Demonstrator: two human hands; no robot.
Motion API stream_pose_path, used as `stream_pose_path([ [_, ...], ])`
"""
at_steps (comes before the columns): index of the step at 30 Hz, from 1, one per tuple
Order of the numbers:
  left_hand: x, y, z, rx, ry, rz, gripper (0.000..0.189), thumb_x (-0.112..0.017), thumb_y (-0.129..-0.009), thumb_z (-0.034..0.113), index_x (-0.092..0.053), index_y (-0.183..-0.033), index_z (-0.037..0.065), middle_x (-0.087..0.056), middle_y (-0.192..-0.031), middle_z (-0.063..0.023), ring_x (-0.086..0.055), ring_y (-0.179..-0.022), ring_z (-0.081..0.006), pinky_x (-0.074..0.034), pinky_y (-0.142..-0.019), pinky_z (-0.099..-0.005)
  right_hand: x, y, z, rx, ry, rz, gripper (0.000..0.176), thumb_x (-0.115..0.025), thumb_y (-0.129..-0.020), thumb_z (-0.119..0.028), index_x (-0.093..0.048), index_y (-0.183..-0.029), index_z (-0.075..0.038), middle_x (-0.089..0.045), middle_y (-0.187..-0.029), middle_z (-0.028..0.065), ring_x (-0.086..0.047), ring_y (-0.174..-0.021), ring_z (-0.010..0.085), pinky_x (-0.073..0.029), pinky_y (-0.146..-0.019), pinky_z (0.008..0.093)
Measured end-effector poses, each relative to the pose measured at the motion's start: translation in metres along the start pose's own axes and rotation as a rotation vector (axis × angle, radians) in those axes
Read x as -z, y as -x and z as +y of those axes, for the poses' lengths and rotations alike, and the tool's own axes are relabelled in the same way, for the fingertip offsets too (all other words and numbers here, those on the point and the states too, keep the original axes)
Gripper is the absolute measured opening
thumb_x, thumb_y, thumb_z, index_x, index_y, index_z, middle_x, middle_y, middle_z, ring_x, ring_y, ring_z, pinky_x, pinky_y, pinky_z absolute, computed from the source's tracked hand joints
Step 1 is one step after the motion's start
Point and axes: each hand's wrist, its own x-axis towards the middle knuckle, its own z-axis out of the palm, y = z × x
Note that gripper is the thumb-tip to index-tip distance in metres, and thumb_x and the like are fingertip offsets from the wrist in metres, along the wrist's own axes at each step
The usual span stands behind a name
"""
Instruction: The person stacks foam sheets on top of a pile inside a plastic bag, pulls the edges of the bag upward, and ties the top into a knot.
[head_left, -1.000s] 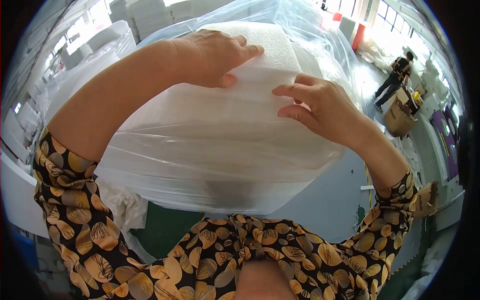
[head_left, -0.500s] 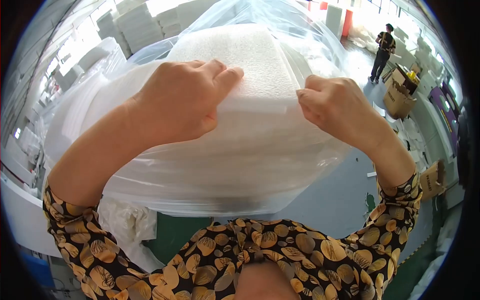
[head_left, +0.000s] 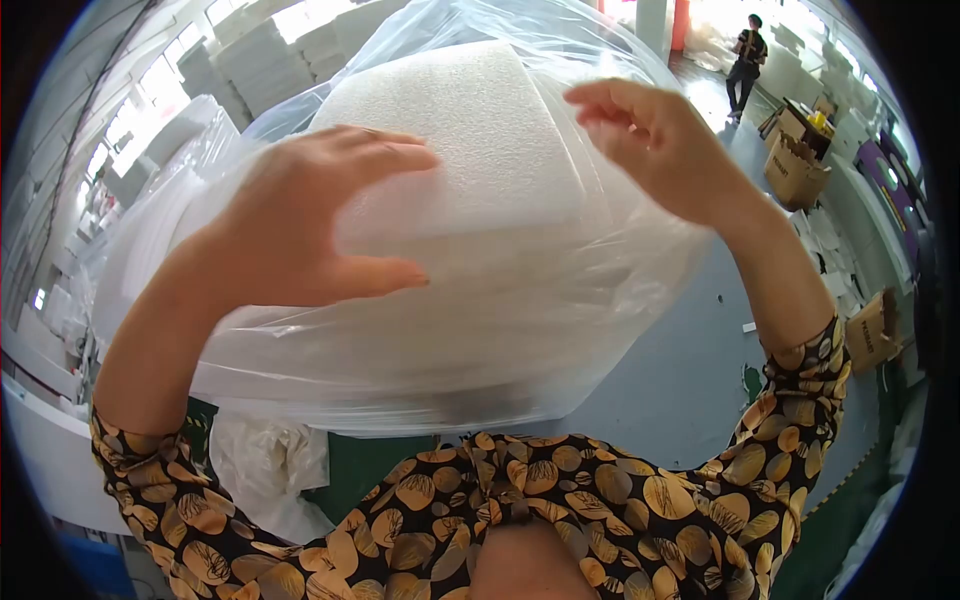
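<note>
A large clear plastic bag (head_left: 480, 340) bulges in front of me, with white foam sheets (head_left: 480, 130) stacked inside and their top face showing at its mouth. My left hand (head_left: 310, 215) is over the left side of the foam, thumb and fingers spread wide, holding nothing. Above the right edge of the stack is my right hand (head_left: 650, 140), its fingers loosely bent and apart, with nothing between them. Loose film rises behind the foam at the far side.
Crumpled plastic film (head_left: 268, 460) lies on the floor at lower left. Cardboard boxes (head_left: 795, 170) stand along the right, another box (head_left: 873, 330) nearer. A person (head_left: 746, 65) is far back at right. White foam stacks (head_left: 260, 70) line the back left.
Both hands have let go of the bag's film and opened. The right hand has risen away from the edge; the left has spread its fingers. The distant person has shifted.
</note>
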Motion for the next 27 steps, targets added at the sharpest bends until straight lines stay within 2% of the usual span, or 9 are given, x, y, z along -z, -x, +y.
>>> stream_pose_path([
  [1,0.008,0.004,-0.007,0.037,0.186,0.000,0.040,-0.068,-0.076,0.025,-0.059,-0.108,0.002,-0.065,-0.106,-0.0097,-0.063,-0.097,-0.0220,-0.049,-0.083,-0.0353,0.000,-0.010,0.001,0.003,-0.066,0.055,0.040,-0.057,-0.088,-0.028,-0.057,-0.117,-0.001,-0.063,-0.097,0.0081,-0.059,-0.086,0.0165,-0.049,-0.079,0.0306],
  [3,0.026,0.007,-0.031,0.508,0.490,0.135,0.048,-0.058,-0.084,0.044,-0.061,-0.106,0.002,-0.065,-0.104,-0.0081,-0.060,-0.097,-0.0194,-0.045,-0.087,-0.0355,0.004,-0.029,-0.002,-0.090,-0.153,-0.066,0.055,-0.049,-0.093,-0.041,-0.049,-0.127,0.002,-0.060,-0.111,0.0142,-0.058,-0.100,0.0204,-0.046,-0.089,0.0326],
  [5,0.022,0.018,-0.091,0.829,0.295,0.189,0.063,-0.050,-0.084,0.059,-0.060,-0.109,0.002,-0.061,-0.109,-0.0119,-0.057,-0.097,-0.0212,-0.043,-0.088,-0.0362,-0.001,-0.050,-0.001,-0.411,-0.280,-0.043,0.066,-0.046,-0.093,-0.048,-0.042,-0.131,0.006,-0.052,-0.124,0.0195,-0.052,-0.111,0.0246,-0.042,-0.095,0.0342],
  [9,-0.022,0.028,-0.164,1.345,0.952,0.243,0.092,-0.048,-0.079,0.070,-0.045,-0.127,-0.008,-0.053,-0.122,-0.0185,-0.053,-0.105,-0.0247,-0.040,-0.093,-0.0352,-0.014,-0.094,0.011,-0.541,-0.337,-0.004,0.080,-0.045,-0.091,-0.057,-0.034,-0.135,0.008,-0.040,-0.135,0.0241,-0.041,-0.125,0.0287,-0.036,-0.102,0.0365],
  [11,-0.037,0.011,-0.162,1.340,1.134,0.412,0.095,-0.045,-0.083,0.069,-0.036,-0.132,-0.012,-0.051,-0.127,-0.0198,-0.051,-0.112,-0.0248,-0.039,-0.096,-0.0344,-0.021,-0.111,0.023,-0.550,-0.361,-0.006,0.081,-0.044,-0.090,-0.059,-0.032,-0.137,0.006,-0.039,-0.137,0.0210,-0.039,-0.126,0.0277,-0.033,-0.104,0.0363],
  [13,-0.050,0.009,-0.171,0.971,1.465,0.126,0.087,-0.043,-0.085,0.067,-0.041,-0.129,-0.008,-0.049,-0.126,-0.0252,-0.053,-0.110,-0.0264,-0.041,-0.096,-0.0364,-0.028,-0.119,0.025,-0.534,-0.601,0.035,0.079,-0.045,-0.090,-0.058,-0.032,-0.139,0.002,-0.039,-0.138,0.0169,-0.039,-0.127,0.0241,-0.034,-0.103,0.0347],
  [15,-0.049,-0.013,-0.111,1.139,1.291,0.366,0.062,-0.047,-0.092,0.049,-0.053,-0.120,-0.006,-0.060,-0.112,-0.0220,-0.060,-0.103,-0.0246,-0.047,-0.090,-0.0317,-0.026,-0.114,-0.002,-0.637,-0.594,0.064,0.064,-0.050,-0.091,-0.049,-0.042,-0.134,-0.002,-0.050,-0.129,0.0141,-0.049,-0.116,0.0215,-0.039,-0.097,0.0343],
  [18,-0.052,-0.017,-0.103,1.152,1.178,0.369,0.057,-0.046,-0.092,0.046,-0.054,-0.119,-0.004,-0.061,-0.111,-0.0210,-0.061,-0.102,-0.0252,-0.047,-0.089,-0.0322,-0.021,-0.105,-0.001,-0.642,-0.498,-0.009,0.058,-0.047,-0.093,-0.042,-0.043,-0.133,0.000,-0.051,-0.128,0.0172,-0.052,-0.113,0.0239,-0.042,-0.095,0.0353],
  [27,-0.042,-0.008,-0.120,0.855,-0.001,-0.051,0.045,-0.043,-0.094,0.037,-0.059,-0.117,0.001,-0.063,-0.110,-0.0177,-0.063,-0.098,-0.0271,-0.048,-0.086,-0.0336,-0.015,-0.101,0.006,-0.662,-0.481,0.091,0.043,-0.049,-0.091,-0.028,-0.053,-0.122,0.002,-0.058,-0.115,0.0179,-0.059,-0.098,0.0226,-0.046,-0.086,0.0350],
])
